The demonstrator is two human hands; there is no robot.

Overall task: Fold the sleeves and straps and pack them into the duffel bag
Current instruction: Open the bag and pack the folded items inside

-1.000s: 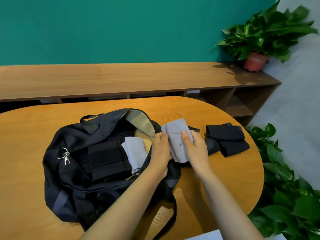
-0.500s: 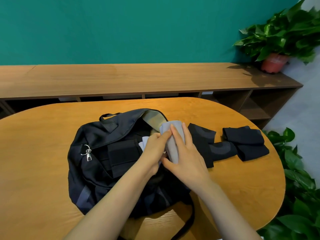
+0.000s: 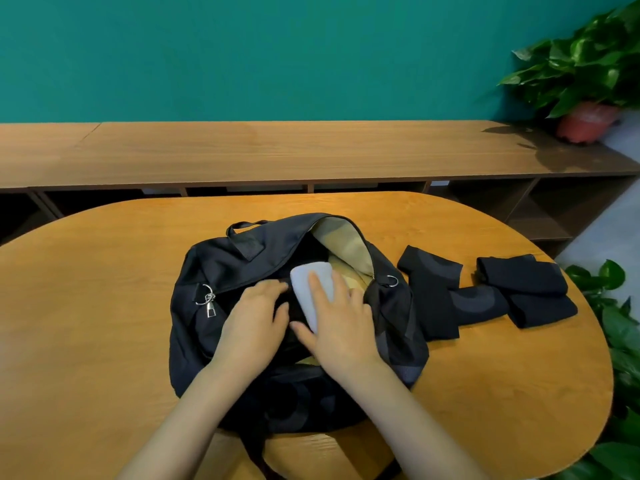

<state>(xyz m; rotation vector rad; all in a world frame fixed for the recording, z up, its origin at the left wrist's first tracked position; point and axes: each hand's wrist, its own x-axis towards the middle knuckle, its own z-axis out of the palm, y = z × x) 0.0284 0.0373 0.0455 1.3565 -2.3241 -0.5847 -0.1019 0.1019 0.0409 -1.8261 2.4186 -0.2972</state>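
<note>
A black duffel bag [image 3: 221,268] lies open on the oval wooden table [image 3: 104,306], its beige lining showing at the far end. A folded light grey sleeve [image 3: 308,282] sits in the opening. My right hand [image 3: 341,327] lies on top of it with fingers straight, pressing it down. My left hand [image 3: 254,320] rests flat inside the opening, on the bag's dark contents just left of the sleeve. To the right of the bag lie a long black strap [image 3: 433,299] and folded black sleeves [image 3: 526,289].
A long low wooden shelf unit [image 3: 277,154] runs behind the table under a teal wall. A potted plant [image 3: 588,81] stands on its right end. More green leaves [image 3: 623,341] crowd the table's right edge. A metal clip [image 3: 207,301] hangs on the bag's left end.
Both hands carried the grey sleeve from above the bag's rim down into the opening. My right hand went from gripping it to pressing flat on it. The camera shifted left.
</note>
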